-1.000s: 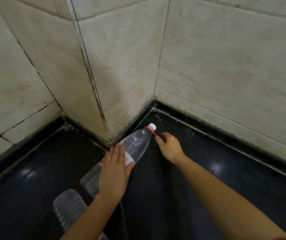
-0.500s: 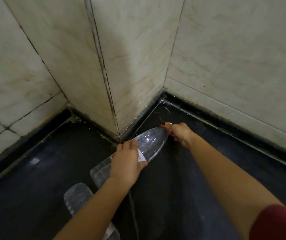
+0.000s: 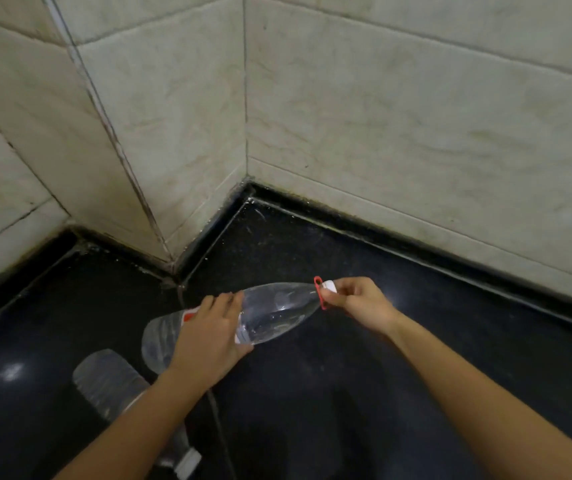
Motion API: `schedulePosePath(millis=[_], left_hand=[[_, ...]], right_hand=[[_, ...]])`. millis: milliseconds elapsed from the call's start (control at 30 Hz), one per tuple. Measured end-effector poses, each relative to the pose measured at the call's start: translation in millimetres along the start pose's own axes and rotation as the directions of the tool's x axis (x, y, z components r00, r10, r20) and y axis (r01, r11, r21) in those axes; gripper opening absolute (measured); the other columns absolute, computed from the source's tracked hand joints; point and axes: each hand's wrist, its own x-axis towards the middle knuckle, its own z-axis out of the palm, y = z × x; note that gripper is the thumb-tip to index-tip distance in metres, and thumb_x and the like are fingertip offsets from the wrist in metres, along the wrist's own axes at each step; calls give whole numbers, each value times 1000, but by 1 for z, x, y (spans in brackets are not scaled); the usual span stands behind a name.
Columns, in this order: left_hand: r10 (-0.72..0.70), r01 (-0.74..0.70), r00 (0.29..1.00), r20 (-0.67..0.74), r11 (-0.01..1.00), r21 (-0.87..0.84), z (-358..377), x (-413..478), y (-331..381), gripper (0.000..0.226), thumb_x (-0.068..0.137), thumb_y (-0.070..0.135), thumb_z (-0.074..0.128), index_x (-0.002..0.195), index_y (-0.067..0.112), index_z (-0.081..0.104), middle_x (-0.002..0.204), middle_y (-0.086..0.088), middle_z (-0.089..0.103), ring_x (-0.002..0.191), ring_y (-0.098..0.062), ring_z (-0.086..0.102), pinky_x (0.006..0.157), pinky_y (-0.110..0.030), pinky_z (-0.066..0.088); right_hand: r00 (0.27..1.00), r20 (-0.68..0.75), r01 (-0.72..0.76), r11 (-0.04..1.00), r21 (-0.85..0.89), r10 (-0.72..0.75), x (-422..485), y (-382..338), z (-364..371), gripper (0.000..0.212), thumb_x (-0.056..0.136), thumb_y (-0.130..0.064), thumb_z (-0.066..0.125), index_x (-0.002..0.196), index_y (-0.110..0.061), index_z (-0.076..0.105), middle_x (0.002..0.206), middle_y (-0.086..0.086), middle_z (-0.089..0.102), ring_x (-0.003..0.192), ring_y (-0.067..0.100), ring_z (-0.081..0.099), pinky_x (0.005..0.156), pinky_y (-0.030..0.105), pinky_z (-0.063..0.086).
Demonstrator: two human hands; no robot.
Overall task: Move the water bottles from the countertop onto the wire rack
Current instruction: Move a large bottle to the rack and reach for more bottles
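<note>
Clear water bottle (image 3: 270,313) at ctr of frame, lying near-horizontal, cap end to the right, base toward lower left. L hand (image 3: 208,337) sits on its mid-section with fingers curled over the body, gripping over the red/white label (image 3: 190,311), which shows only at the hand's edges. R hand (image 3: 357,303) at ctr-right: thumb + fingertips pinch the white cap (image 3: 330,285), other fingers bent in. Red ring (image 3: 319,294) sits at the neck just left of the cap, touching R fingertips. Some glint inside the bottle; fill level can't tell. Whether it rests on the black countertop (image 3: 433,393) or is held just above it: can't tell.

2nd bottle (image 3: 107,379) at lower left is clear and ribbed. It lies on the countertop, base up-left, its own cap (image 3: 189,462) near the bottom edge. L forearm crosses in front of its lower half. It's near the held bottle's base but apart from it.

Countertop is glossy w/ light reflections at left and ctr-right. Pale marbled wall tiles (image 3: 381,116) fill the upper half, w/ a jutting corner at ctr-left and a recessed corner at upper ctr. Dark grimy joint where wall meets countertop. Thin dark line (image 3: 217,417) runs from the jutting corner to the bottom edge; seam or cord, can't tell.
</note>
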Motion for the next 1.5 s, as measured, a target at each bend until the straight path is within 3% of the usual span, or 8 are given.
schedulePosePath(millis=[100,267,400,667,967,1200,1367,1500], left_hand=[[2,-27,984,-179,990,-136,5,-19,21,90,50,42,90,125,6,57,107,-10,65,90,-28,62,66,-37,54],[-107,-37,956,-272,879,-475,7,-58,105,82,55,34,88,128,19,53,107,2,58,96,-18,58,81,-32,51],[-97,-64,978,-186,706,-705,17,-95,202,70,55,34,86,116,39,52,102,16,53,96,-2,56,81,-22,46],[167,-224,973,-157,539,-812,52,-195,423,66,47,38,86,104,44,54,95,16,57,89,3,60,80,-26,52],[477,-321,869,-129,347,-881,77,-290,639,63,44,39,87,100,44,58,95,13,59,92,-3,63,84,-33,54],[640,-392,749,-170,221,-893,59,-319,781,69,44,42,89,102,53,53,101,17,60,96,4,60,87,-25,53],[702,-328,692,-167,100,-939,57,-321,896,82,46,29,93,120,34,59,109,19,67,100,7,62,88,-20,52],[749,-329,627,-215,4,-944,43,-314,996,71,48,14,93,97,50,56,88,42,63,90,20,59,74,-2,45]], right_hand=[[983,-75,165,985,-41,-168,-48,-16,-25,19,83,-19,73,92,-3,68,87,21,71,75,18,60,77,40,51],[893,-163,373,892,-255,-420,-150,-32,-64,13,81,-28,75,85,-32,64,83,-10,66,68,1,52,63,12,41],[839,-228,412,851,-327,-494,-233,-10,-106,14,81,-25,75,91,-29,66,90,-13,63,84,7,58,74,22,47],[749,-502,293,896,-334,-432,-422,113,-235,18,78,-30,78,90,-20,69,90,-1,71,85,21,65,77,42,54],[596,-722,76,920,-386,-352,-615,214,-344,22,81,-35,74,92,-16,67,85,-1,64,73,8,55,62,17,41],[386,-866,-21,936,-352,-318,-719,251,-436,22,79,-34,75,83,-13,68,76,4,62,63,7,48,60,24,39],[280,-896,-95,918,-384,-345,-771,277,-524,27,81,-36,73,81,-10,66,67,-1,53,59,8,43,57,29,36],[191,-910,-100,915,-391,-368,-808,293,-604,27,80,-34,74,77,-9,65,62,-3,48,57,9,40,56,32,34]])
